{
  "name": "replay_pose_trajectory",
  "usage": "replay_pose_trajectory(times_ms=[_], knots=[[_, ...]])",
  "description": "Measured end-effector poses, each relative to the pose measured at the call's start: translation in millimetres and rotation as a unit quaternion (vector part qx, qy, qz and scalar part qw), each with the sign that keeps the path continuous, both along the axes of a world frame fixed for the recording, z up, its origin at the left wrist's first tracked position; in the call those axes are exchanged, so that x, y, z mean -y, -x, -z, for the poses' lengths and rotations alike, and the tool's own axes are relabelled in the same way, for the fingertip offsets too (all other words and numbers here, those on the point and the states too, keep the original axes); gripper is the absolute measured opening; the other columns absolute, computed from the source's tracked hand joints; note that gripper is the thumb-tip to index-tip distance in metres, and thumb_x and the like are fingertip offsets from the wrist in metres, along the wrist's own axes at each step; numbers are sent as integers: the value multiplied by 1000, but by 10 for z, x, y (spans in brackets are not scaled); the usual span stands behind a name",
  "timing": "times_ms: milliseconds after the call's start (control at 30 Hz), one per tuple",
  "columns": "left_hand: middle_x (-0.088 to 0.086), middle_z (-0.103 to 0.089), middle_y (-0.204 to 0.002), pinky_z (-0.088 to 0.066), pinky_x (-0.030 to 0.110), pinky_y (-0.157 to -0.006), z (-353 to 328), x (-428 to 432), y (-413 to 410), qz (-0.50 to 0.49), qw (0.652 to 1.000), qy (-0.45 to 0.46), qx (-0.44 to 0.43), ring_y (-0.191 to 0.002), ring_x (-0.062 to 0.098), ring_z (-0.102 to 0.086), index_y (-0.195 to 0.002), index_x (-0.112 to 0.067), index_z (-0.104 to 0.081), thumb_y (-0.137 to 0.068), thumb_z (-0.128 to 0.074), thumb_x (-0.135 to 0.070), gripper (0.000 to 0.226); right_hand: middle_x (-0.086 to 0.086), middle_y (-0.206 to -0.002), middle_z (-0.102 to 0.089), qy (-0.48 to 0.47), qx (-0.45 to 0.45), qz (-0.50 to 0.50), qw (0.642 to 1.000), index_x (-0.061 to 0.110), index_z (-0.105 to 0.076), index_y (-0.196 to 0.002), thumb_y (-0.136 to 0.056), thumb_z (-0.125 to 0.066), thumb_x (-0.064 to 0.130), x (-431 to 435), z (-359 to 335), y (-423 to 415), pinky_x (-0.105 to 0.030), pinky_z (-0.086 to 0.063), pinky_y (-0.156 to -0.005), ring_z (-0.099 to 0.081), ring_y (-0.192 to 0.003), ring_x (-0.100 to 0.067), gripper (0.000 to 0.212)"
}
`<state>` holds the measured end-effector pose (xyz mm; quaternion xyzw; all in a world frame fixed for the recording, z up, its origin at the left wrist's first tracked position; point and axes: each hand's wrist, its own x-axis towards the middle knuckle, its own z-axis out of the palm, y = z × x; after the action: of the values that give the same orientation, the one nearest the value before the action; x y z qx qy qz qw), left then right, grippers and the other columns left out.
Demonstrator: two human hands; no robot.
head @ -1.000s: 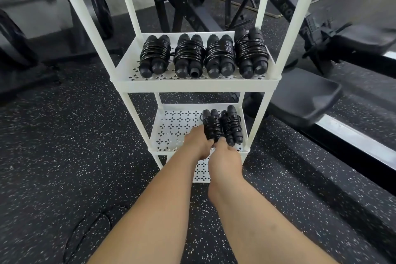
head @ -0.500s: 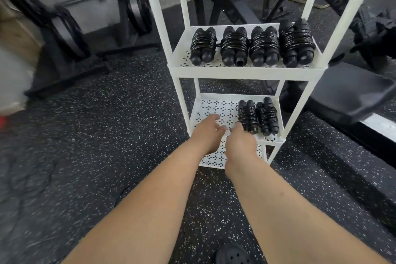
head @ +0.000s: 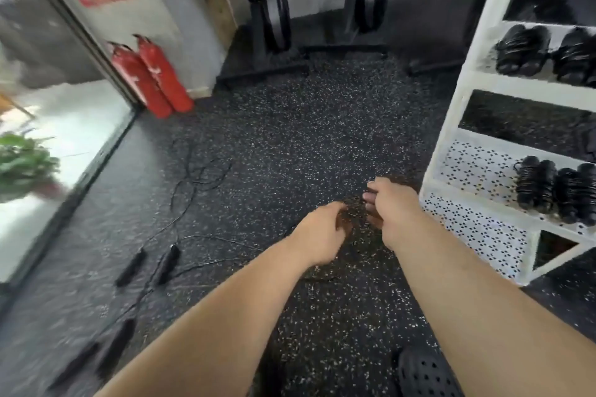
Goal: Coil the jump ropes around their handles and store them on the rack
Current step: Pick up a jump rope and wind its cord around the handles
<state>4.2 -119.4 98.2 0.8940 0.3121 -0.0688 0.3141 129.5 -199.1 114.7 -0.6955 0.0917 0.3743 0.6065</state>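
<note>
Fingers (head: 371,196) loosely curled (nothing held), uncoiled jump ropes (head: 167,263) well apart

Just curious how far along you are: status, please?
Both empty: left hand, right hand, loosely curled. On floor to the left, uncoiled jump ropes. At right, white rack holds coiled ropes. Nothing in the way.

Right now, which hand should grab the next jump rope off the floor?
Probably the left hand: the loose jump ropes lie on the floor on its side, while the right hand is nearer the rack.
</note>
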Motion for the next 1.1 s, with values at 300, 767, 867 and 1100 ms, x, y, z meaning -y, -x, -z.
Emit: replay_pose_trajectory(times_ms=[300,767,867,1100], knots=[[3,-66,-137,-50,39,-107,46,-846,1429,-38,996,5,-77,-121,25,-64,-154,-17,-48,-110,-58,-31,47,-5,-109,-76,66,104,-234,964,20,-70,-105,-108,-58,28,-570,192,962,-47,-60,-96,-73,-104,-26,15],[10,-56,-142,-49,46,-111,1145,-1599,3176,-169,982,10,-82,-127,33,-60,-157,-18,-45,-107,-61,-31,53,9,-111,-75,112,202,-465,855,36,-70,-110,-109,-59,26,-1110,1061,2367,-51,-59,-98,-73,-99,-14,15],[8,-56,-142,-50,46,-110,1474,-1705,3496,-213,972,29,-94,-126,32,-61,-157,-20,-45,-106,-61,-32,54,9,-111,-75,126,190,-490,841,36,-69,-110,-109,-58,25,-1255,1295,2635,-48,-61,-93,-73,-98,-13,15],[10,-53,-146,-48,45,-111,2062,-1959,4095,-281,951,37,-122,-131,33,-57,-157,-18,-44,-108,-58,-34,53,16,-111,-72,151,207,-566,784,40,-66,-112,-108,-58,31,-1676,1724,3047,-40,-61,-85,-71,-98,-10,13]])
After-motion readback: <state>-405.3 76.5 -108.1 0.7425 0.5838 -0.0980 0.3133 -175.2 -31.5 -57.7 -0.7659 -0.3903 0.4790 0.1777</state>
